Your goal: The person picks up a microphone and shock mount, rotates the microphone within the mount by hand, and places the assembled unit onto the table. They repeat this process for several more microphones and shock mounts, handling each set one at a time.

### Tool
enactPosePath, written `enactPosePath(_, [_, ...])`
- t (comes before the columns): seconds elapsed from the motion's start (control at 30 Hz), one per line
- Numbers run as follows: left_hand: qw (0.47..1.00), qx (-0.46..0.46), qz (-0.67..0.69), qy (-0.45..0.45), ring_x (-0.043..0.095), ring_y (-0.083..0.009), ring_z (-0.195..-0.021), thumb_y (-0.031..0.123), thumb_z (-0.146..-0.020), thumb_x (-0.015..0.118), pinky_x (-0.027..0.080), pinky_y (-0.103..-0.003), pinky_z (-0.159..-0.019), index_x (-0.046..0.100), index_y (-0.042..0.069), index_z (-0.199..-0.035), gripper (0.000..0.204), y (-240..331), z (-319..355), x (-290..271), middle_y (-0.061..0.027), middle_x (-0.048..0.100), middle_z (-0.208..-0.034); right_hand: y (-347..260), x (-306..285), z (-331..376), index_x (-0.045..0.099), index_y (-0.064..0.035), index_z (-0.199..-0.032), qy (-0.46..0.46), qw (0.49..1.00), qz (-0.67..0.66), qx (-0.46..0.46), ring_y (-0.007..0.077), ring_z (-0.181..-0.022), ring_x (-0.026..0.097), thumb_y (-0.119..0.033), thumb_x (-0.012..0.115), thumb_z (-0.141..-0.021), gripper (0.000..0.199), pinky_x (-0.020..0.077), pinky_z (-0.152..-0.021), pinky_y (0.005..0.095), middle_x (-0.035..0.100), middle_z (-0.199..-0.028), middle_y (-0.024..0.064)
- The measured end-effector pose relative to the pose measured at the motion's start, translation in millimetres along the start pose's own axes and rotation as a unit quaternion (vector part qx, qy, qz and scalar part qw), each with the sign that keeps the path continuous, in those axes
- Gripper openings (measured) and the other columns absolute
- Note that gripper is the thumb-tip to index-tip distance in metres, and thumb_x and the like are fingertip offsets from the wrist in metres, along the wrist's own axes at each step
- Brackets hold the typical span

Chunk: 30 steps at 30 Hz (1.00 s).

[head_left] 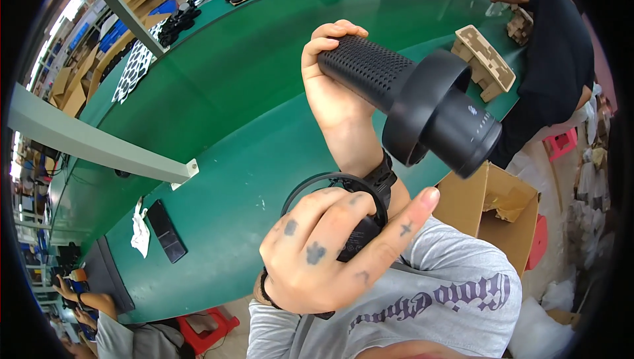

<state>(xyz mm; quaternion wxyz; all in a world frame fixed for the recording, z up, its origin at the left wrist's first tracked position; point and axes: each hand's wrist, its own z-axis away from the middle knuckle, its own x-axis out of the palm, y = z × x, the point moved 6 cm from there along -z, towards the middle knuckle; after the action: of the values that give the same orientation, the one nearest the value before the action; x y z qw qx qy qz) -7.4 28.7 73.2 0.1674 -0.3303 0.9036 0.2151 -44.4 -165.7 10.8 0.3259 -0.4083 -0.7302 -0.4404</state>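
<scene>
Raised over the green table, my right hand [333,71] is wrapped round the perforated barrel of a black appliance [360,62] that looks like a hair dryer. Its wide ring and round end point down to the right. A dark watch [380,177] sits on my right wrist. Below, in front of my chest, my left hand [317,250] has its fingers curled over a black plug block [360,237] with printing on it, the thumb stretched out to the right. A black cord [307,184] loops above the knuckles; part of the block is hidden by the fingers.
The green table [224,240] carries a black phone-like slab [166,230], a crumpled white tissue [140,230] and a moulded cardboard tray [485,62]. A grey metal post [99,138] crosses at left. An open carton [495,204] stands at right. Co-workers [555,62] are at the table's sides.
</scene>
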Motion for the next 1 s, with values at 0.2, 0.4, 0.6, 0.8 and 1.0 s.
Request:
enactPosePath(0.2, [0.999,-0.049,0.015,-0.001,0.054,-0.0182,-0.062,-0.005,-0.046,0.069,0.048,-0.029,-0.056,0.074,0.011,-0.096,0.053,-6,-3,-11,-0.0018,0.053,-0.078,-10,-3,-6,0.054,-0.0050,-0.080,0.054,0.997,-0.041,-0.022,0.0215,-0.085,0.057,-0.021,0.059,-0.076,0.018,0.0491,-0.073,0.0332,0.057,-0.083,0.0059])
enactPosePath(0.4, [0.995,-0.029,0.057,0.072,0.058,-0.0211,-0.064,-0.006,-0.049,0.066,0.051,-0.031,-0.059,0.072,0.001,-0.093,0.045,-26,-7,-23,-0.0077,0.057,-0.077,-39,-8,-16,0.054,-0.0037,-0.081,0.036,0.997,-0.046,-0.044,0.0222,-0.086,0.057,-0.019,0.059,-0.077,0.017,0.0493,-0.074,0.0340,0.058,-0.086,0.0066])
enactPosePath(0.6, [0.883,0.053,0.117,0.452,0.057,-0.0281,-0.073,0.024,-0.090,0.045,0.058,-0.040,-0.067,0.051,0.002,-0.094,0.024,-53,26,-77,-0.0134,0.044,-0.087,-74,3,-15,0.058,0.0005,-0.094,-0.042,0.914,0.356,-0.191,0.0248,-0.089,0.057,-0.016,0.058,-0.084,0.019,0.0495,-0.078,0.0375,0.059,-0.094,0.0128])
enactPosePath(0.8, [0.704,-0.030,0.229,0.672,0.048,-0.0232,-0.085,0.022,-0.086,0.046,0.045,-0.037,-0.079,0.045,0.007,-0.084,0.016,-105,62,-89,-0.0085,0.046,-0.092,-121,31,-30,0.062,0.0041,-0.099,0.036,0.660,0.727,-0.188,0.0149,-0.080,0.060,-0.001,0.061,-0.084,0.015,0.0486,-0.073,0.0261,0.063,-0.087,0.0083])
enactPosePath(1.0, [0.713,-0.168,0.277,0.622,0.049,-0.0210,-0.091,0.024,-0.097,0.033,0.044,-0.037,-0.087,0.041,0.010,-0.091,0.016,-100,49,-89,-0.0058,0.045,-0.095,-92,-15,-38,0.067,-0.0041,-0.095,-0.016,0.334,0.938,-0.094,0.0096,-0.074,0.057,-0.004,0.062,-0.075,0.021,0.0463,-0.071,0.0241,0.062,-0.078,0.0035])
